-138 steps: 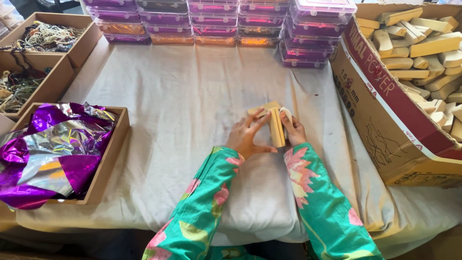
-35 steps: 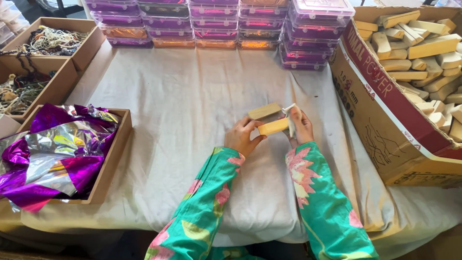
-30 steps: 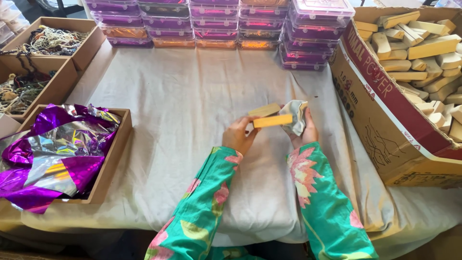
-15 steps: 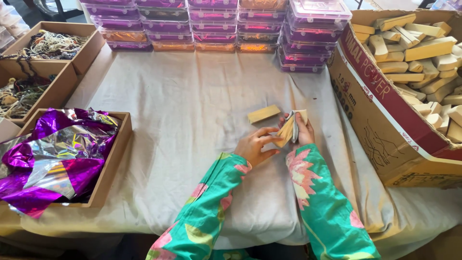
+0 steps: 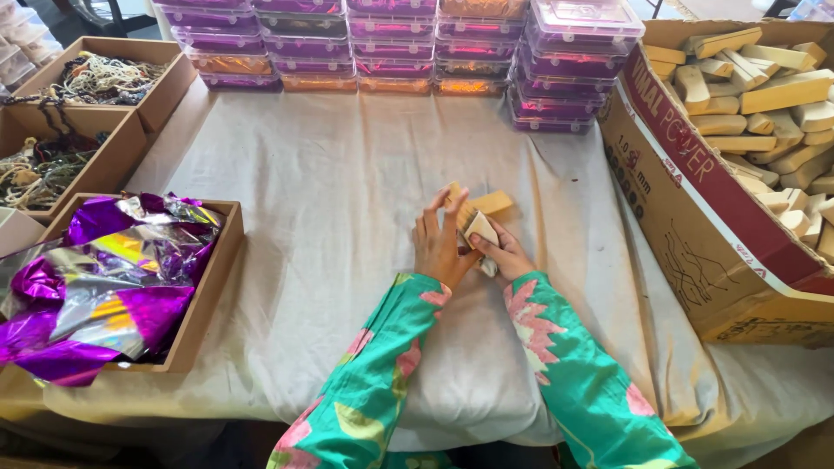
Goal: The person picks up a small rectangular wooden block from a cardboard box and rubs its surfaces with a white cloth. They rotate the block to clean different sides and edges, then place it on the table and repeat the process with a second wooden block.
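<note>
My left hand [image 5: 439,239] and my right hand [image 5: 504,254] meet over the cloth-covered table [image 5: 330,174]. Between them I hold a small stack of tan wooden sticks [image 5: 476,227], partly wrapped in clear film. My left palm presses flat against the stack's left side, fingers pointing up. My right hand grips it from below and the right. One tan stick [image 5: 491,203] lies on the cloth just behind the stack, touching or nearly touching it. Both sleeves are green with a pink flower pattern.
A big cardboard box [image 5: 695,200] of tan sticks [image 5: 764,87] stands at the right. Stacked clear lidded boxes [image 5: 408,43] line the far edge. At the left a tray holds purple foil [image 5: 95,278]; two more cardboard boxes hold cords [image 5: 78,87].
The stack has come down from being held up flat and now stands on edge between my hands near the cloth. My left hand moved from under it to its side.
</note>
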